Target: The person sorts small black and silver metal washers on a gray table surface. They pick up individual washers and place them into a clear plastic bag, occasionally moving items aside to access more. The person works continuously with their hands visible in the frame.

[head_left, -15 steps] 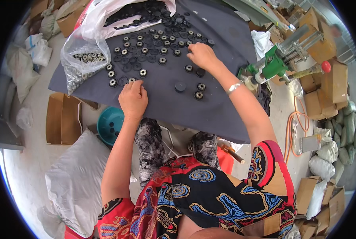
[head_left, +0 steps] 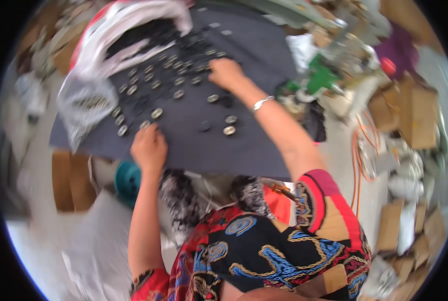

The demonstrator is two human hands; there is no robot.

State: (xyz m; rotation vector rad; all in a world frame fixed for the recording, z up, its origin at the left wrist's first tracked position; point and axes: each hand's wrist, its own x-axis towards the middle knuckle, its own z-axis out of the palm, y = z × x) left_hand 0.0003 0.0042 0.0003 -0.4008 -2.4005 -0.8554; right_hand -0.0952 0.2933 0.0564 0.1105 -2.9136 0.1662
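Note:
My left hand (head_left: 150, 147) rests at the near left part of a dark cloth-covered table (head_left: 184, 145). Its bent fingertips are on a small metal bearing (head_left: 145, 124) with a dark rim. Another bearing (head_left: 157, 113) lies just beyond it. Farther off to the right, my right hand (head_left: 227, 74) is at the edge of the spread pieces, fingers drawn together; whatever they pinch is hidden and blurred. Several bearings and black plastic discs lie scattered between and beyond both hands. Nearer, a black round cap (head_left: 205, 125) sits left of two bearings (head_left: 229, 124).
A clear bag (head_left: 86, 108) of metal bearings stands at the table's left. Behind it, a white sack (head_left: 96, 55) spills black discs. At the right is a green hand press (head_left: 320, 75) with a red knob. A teal basin (head_left: 127, 183) and cardboard box (head_left: 73, 180) stand below left.
The whole view has shifted and blurred, so the table sits lower and farther left in it. Both hands stay at about the same places among the pieces.

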